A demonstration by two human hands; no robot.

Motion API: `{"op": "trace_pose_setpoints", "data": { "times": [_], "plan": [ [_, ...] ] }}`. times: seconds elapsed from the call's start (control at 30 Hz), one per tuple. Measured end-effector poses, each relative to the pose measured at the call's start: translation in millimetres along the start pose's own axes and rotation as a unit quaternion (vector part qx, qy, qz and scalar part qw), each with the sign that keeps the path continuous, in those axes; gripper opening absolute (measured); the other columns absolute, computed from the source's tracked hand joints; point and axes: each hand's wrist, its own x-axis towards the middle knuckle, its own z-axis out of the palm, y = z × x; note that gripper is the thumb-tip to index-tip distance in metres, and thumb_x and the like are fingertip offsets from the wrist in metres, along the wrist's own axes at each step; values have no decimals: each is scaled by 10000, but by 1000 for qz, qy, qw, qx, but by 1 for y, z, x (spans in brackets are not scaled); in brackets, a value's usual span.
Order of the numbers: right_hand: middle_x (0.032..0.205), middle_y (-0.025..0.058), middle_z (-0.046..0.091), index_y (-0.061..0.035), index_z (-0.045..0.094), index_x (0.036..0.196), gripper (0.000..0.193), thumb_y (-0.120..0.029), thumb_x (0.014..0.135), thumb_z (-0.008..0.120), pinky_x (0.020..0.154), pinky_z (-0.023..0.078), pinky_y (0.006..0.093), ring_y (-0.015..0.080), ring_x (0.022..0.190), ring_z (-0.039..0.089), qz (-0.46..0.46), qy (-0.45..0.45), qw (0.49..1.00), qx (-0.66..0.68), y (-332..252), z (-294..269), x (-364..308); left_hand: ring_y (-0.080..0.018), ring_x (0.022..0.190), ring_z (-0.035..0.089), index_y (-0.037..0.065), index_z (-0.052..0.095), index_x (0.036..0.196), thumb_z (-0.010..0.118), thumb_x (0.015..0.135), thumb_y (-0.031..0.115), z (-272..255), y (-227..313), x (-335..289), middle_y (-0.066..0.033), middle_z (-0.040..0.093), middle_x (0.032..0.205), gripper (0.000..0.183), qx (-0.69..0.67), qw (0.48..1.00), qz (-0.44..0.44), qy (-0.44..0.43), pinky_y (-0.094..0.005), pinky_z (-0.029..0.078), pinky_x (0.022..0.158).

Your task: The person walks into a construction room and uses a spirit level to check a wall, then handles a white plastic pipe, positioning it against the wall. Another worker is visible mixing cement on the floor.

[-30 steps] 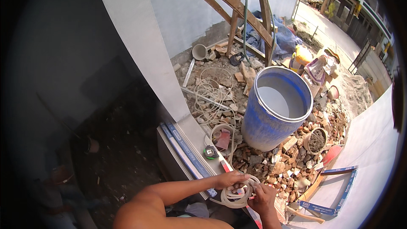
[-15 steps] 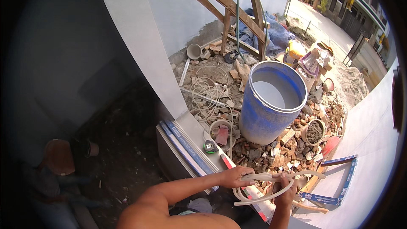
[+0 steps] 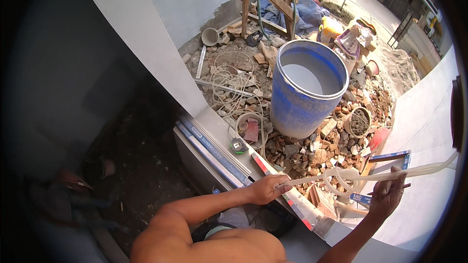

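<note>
A pale, see-through hose (image 3: 370, 177) stretches between my hands, with a loose loop midway and its strands running off to the right. My left hand (image 3: 268, 189) is closed on one end part of it, thumb and fingers pinched together. On the right, my right hand (image 3: 387, 196) is raised with the hose lying between its thumb and fingers, some fingers partly stretched. Below the hose runs a red and white level-like bar (image 3: 292, 204) along the ledge. A green and black tape measure (image 3: 238, 146) lies on the ledge, ahead of my left hand.
A blue barrel (image 3: 304, 102) of greyish liquid stands on rubble beyond the ledge. Around it are a bucket of dark mortar (image 3: 359, 122), a bucket with a red tool (image 3: 247, 124), and coiled thin hose (image 3: 229, 80). Boxed slabs (image 3: 209, 151) stand left; a wooden trestle (image 3: 287, 5) is behind.
My hands have moved apart, the right one going right. The bunched hose loops have opened out into a longer stretch. The view has shifted so the scene sits higher.
</note>
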Motion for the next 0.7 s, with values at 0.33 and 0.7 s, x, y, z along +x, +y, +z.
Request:
{"op": "trace_pose_setpoints", "data": {
  "times": [0.33,0.7],
  "plan": [
    [755,-8,574,-8,577,1041,169,-163,984,537,497,305,209,21,556,397,12,-259,943,-210,152,51,-108,-161,616,601,-24,492,982,457,1027,330,5,68,106,-78,573,689,358,-116,985,-108,67,-298,491,598],
    [1024,28,641,-16,568,1278,381,-249,977,551,694,454,181,86,873,606,-145,256,956,21,15,-65,9,-370,1172,511,12,602,1109,738,848,281,-207,125,72,-218,474,1260,399,510,780,111,345,-430,443,964]
  ]
}}
